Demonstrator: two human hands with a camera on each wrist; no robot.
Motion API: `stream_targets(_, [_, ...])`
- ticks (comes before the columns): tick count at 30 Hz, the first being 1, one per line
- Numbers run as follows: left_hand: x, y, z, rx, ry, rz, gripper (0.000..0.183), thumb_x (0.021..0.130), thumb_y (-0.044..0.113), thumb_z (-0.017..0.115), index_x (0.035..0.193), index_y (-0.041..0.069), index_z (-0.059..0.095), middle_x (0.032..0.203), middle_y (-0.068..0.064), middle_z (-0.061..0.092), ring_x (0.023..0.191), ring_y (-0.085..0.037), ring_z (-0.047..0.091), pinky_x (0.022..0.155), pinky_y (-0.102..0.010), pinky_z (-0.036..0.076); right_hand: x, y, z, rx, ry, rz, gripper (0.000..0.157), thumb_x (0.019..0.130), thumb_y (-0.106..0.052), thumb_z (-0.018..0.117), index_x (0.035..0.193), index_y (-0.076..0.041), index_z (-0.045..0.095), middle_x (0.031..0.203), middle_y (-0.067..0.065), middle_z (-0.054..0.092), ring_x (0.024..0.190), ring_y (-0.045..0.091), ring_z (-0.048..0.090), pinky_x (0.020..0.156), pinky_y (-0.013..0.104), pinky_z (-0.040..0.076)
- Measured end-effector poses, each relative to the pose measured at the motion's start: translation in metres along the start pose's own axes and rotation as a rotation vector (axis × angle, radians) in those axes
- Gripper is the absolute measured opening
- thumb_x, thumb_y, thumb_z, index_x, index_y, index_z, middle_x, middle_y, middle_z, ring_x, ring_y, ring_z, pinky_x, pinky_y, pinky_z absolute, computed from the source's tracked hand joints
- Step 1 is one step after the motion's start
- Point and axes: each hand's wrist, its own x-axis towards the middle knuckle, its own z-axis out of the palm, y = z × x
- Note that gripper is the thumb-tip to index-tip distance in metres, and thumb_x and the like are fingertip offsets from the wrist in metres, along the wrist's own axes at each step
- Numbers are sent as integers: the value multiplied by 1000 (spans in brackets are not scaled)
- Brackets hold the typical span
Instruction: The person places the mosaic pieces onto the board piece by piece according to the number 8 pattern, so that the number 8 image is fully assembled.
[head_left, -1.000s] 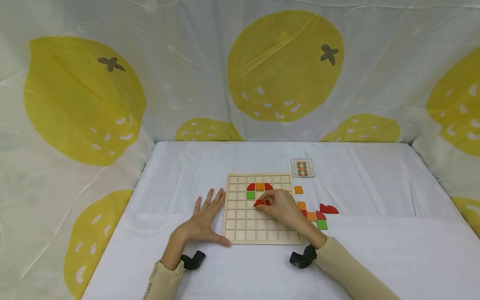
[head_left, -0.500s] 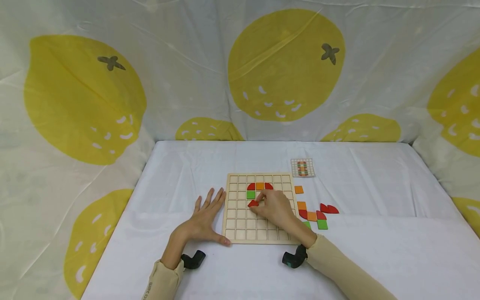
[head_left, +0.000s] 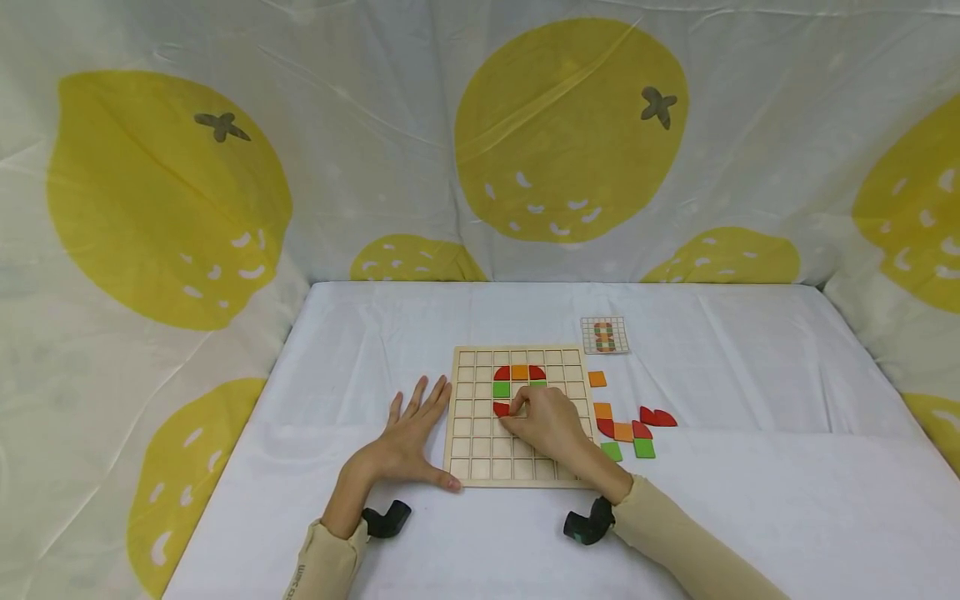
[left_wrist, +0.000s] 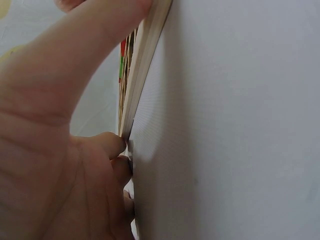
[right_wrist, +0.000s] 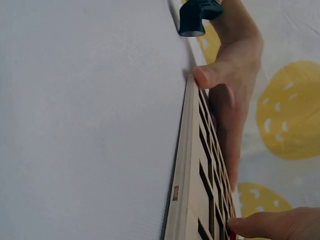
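A wooden grid board lies flat on the table, with a red, orange, red row of tiles near its far side. Under that row sit a green square tile and another one partly covered by my right hand. Bent over the board, that hand pinches a red quarter-circle tile at the cell below the left green tile. In the right wrist view the thumb meets a sliver of red. My left hand is spread beside the board, its thumb and fingertips against the left edge.
Right of the board lie loose tiles: orange squares, green squares and red quarter-circles. A small pattern card rests beyond the board's far right corner. Lemon-printed cloth hangs behind the white table.
My right hand has carried the red quarter-circle tile left across the board, turned it and brought it down at a cell. The left hand has stayed put.
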Motion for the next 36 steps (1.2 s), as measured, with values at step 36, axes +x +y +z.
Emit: stream_targets(36, [-1,0,0,-4,8,18,149,62,62,93,167,6,4,176,-12,-2,161,-41,-13,124,-71,-10,2,2,8,45,98,53,19,85,-22,85,88,-7,74,55,-3,50,48,9,45,43,22,30])
